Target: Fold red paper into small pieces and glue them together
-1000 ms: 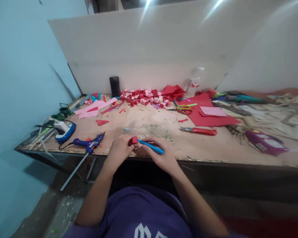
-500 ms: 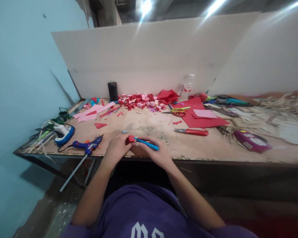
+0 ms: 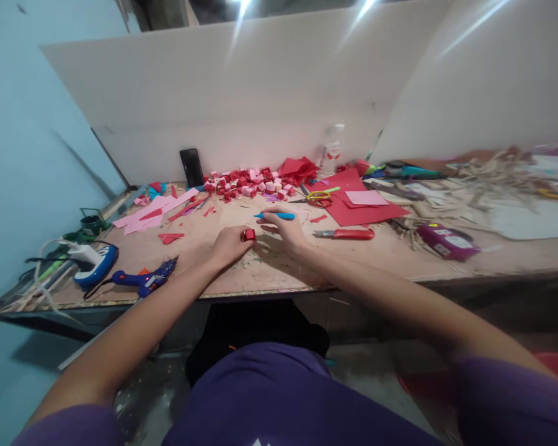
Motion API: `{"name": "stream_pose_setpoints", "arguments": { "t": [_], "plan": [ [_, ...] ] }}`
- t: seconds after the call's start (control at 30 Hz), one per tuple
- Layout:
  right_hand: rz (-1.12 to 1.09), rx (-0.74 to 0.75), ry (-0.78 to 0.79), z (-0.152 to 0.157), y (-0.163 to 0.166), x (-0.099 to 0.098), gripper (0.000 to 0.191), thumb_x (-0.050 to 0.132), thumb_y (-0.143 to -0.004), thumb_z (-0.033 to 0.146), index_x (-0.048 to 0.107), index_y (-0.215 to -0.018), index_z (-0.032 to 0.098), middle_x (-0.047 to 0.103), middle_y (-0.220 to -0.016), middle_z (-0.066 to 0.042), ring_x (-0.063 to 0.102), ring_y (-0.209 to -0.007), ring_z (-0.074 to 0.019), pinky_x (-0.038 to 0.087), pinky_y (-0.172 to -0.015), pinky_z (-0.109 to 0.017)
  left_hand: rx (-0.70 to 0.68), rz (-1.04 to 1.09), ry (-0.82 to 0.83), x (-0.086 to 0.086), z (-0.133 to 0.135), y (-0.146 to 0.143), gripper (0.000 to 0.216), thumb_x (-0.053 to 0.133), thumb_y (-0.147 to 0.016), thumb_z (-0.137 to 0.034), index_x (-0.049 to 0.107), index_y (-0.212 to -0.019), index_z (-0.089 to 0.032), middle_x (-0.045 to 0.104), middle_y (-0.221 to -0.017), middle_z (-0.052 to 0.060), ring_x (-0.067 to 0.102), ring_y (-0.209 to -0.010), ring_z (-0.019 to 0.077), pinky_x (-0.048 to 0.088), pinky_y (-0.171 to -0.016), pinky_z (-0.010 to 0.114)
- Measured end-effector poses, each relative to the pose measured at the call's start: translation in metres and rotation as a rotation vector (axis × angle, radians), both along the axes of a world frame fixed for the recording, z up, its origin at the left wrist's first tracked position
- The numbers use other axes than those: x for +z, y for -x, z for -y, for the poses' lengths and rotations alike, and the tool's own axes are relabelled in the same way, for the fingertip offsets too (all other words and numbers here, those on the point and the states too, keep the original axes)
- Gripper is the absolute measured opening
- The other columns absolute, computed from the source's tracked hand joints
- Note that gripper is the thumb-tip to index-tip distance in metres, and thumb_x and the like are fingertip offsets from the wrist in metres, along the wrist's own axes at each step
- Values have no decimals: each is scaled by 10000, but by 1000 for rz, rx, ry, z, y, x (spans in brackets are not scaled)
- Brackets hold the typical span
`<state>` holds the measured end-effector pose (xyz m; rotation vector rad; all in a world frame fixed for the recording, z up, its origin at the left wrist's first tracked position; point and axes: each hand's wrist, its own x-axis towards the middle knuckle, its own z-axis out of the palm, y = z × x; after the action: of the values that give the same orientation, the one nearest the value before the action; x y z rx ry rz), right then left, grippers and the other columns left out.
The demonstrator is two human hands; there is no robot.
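Note:
My left hand is closed, its fingertips on a small red cube just above the worktop. My right hand grips a slim blue pen, its tip pointing left and apart from the cube. Behind both hands lies a heap of small red and pink cubes. Yellow-handled scissors rest on the worktop beyond my right hand, and a red-handled knife lies to its right.
At the left are a blue glue gun and a power strip with cords. A phone leans on the back board near pink paper strips. Red sheets, a bottle and a purple tape measure stand or lie rightward.
Both hands have moved forward from the table's front edge. My right hand has drawn the pen away from the cube and raised it. The camera view has shifted right and down.

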<state>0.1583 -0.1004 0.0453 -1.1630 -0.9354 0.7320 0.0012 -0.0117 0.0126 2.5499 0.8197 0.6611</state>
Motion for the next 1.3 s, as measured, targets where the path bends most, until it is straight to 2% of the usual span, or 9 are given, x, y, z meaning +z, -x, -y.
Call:
{"name": "stream_pose_setpoints", "arguments": {
  "t": [0.1,0.27,0.4,0.53,0.63,0.77,0.9,1.1,1.3],
  "plan": [
    [-69,1,10,-7,-7,-12,246,798,-702,383,658,-852,247,738,-919,-38,725,-885,-225,596,-884,-440,21,-7,-36,-5,-5,-6,207,647,-886,-295,763,-1027,-197,772,-904,53,685,-835,216,483,-781,299],
    [96,23,-34,-14,-15,-13,234,780,-700,368,687,-857,221,708,-900,-19,701,-856,-196,597,-883,-414,33,-31,-97,3,-21,-17,220,632,-889,-239,754,-1068,-204,787,-1030,89,707,-953,254,508,-883,332],
    [181,-17,-27,-18,-23,-20,250,781,-704,370,714,-875,201,711,-906,-20,680,-842,-192,609,-823,-384,37,-42,-136,1,-25,-23,213,607,-914,-224,735,-1082,-192,776,-1071,105,699,-1008,261,508,-930,348],
    [184,-7,-6,-18,-29,-28,263,783,-726,397,711,-889,203,717,-888,-15,692,-832,-191,608,-804,-363,23,-56,-168,-2,-21,-22,200,602,-928,-239,723,-1083,-204,764,-1095,101,689,-1036,258,508,-935,347],
    [272,9,1,-18,-28,-28,255,781,-735,394,709,-884,200,717,-847,-16,687,-791,-194,595,-794,-363,27,-61,-183,-1,-20,-19,234,594,-926,-229,721,-1121,-214,760,-1132,95,684,-1054,259,502,-938,345],
    [497,18,-87,-15,-25,-25,225,735,-795,390,705,-882,185,727,-863,-37,679,-823,-210,558,-832,-376,64,-48,-202,-3,-24,-18,281,598,-925,-236,720,-1178,-220,751,-1150,97,680,-1057,268,497,-920,348],
    [642,5,-173,-15,-26,-30,219,685,-875,403,698,-917,188,740,-912,-53,684,-876,-225,536,-853,-376,110,-21,-213,-9,-29,-19,240,655,-915,-292,745,-1130,-239,729,-1075,84,685,-1011,273,506,-879,346],
    [698,20,-176,-17,-29,-33,210,684,-879,378,724,-958,188,766,-959,-71,708,-903,-250,544,-877,-396,129,47,-188,-14,-36,-20,235,708,-898,-300,764,-1119,-245,688,-1178,76,689,-989,236,526,-877,319],
    [728,39,-138,-16,-26,-31,213,650,-906,355,747,-1004,192,786,-1016,-76,724,-971,-257,550,-925,-404,87,55,-163,-11,-37,-21,235,716,-870,-226,772,-1099,-231,756,-1096,59,690,-1018,232,522,-919,314]
  ]
}}
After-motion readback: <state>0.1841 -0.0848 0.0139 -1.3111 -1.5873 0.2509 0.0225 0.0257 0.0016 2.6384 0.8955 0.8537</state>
